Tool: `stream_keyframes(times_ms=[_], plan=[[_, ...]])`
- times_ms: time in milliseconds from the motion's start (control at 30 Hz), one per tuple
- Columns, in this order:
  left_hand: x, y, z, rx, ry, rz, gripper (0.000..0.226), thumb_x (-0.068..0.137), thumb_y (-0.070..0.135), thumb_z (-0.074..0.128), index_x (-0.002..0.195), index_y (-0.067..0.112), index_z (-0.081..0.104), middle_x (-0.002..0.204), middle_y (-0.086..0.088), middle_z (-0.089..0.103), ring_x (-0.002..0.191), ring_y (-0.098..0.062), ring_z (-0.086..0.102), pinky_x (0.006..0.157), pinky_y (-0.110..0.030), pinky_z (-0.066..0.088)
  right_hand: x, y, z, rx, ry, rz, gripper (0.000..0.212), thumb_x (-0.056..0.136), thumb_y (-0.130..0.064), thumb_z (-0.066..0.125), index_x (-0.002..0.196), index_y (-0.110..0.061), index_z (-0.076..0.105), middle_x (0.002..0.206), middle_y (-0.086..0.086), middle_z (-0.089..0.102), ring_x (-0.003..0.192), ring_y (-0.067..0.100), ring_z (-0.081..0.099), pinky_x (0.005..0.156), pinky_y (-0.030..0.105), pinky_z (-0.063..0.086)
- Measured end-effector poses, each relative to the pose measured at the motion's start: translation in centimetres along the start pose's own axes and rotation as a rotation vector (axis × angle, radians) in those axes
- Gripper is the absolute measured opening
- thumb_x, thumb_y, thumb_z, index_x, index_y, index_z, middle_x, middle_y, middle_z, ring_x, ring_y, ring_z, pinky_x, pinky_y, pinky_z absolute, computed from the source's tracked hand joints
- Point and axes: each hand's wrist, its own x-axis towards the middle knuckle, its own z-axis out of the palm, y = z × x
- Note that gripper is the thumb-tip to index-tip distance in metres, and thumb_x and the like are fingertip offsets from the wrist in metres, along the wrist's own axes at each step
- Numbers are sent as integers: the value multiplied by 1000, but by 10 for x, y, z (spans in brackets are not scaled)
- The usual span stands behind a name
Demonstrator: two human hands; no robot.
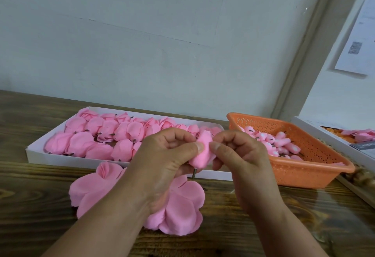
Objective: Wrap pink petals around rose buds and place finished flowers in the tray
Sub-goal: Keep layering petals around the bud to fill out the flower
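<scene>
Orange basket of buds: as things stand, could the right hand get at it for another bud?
Probably not yet. The orange basket sits open-topped just beside the right hand with nothing between them, but that hand pinches the rose held with the left hand.

1. A small craft workshop making paper flowers by hand.
2. A wooden worktop (40,175) against a bare wall carries a white tray (36,151) of finished pink flowers.
3. At right, an orange basket (304,171) holds many buds.
</scene>
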Motion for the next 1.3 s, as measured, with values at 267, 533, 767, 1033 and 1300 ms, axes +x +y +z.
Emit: stream_keyframes(times_ms=[267, 533, 767, 1033, 1300], plan=[[-2, 1, 1, 107, -45, 39, 23, 76, 4, 70, 65, 24, 72, 73, -6, 73, 70, -21, 71, 60, -27, 57, -2, -3, 3, -88, 90, -28, 5, 70, -8, 66, 68, -12, 68, 59, 2, 64, 53, 8, 55, 52, 20, 47], [-5, -2, 2, 335, -42, 156, 7, 70, 18, 72, 72, 25, 70, 70, 4, 72, 65, -10, 70, 59, -20, 56, -1, -5, 4, -65, 122, 82, 26, 76, 11, 62, 84, -13, 65, 52, 2, 60, 44, 9, 52, 46, 20, 45], [-5, -5, 4, 516, 3, 283, 15, 76, 10, 74, 72, 23, 68, 70, 13, 71, 67, -1, 68, 54, -10, 48, -4, -2, 8, -17, 137, 119, 22, 70, 4, 62, 57, -14, 63, 45, 5, 52, 41, 13, 46, 43, 20, 41], [-3, -7, 2, 636, 79, 349, 17, 79, 11, 72, 73, 27, 69, 71, 14, 71, 74, -3, 69, 68, -22, 56, -6, -8, 12, -33, 6, 68, 11, 72, -20, 68, 62, -15, 64, 53, -1, 62, 49, 6, 56, 50, 16, 44], [-5, -8, 1, 677, 8, 331, 13, 81, 16, 71, 72, 24, 68, 68, 10, 71, 67, -2, 68, 60, -15, 54, -3, -7, 3, -63, -55, 150, 20, 75, -15, 72, 93, -14, 64, 60, 3, 66, 50, 9, 57, 49, 21, 45]])
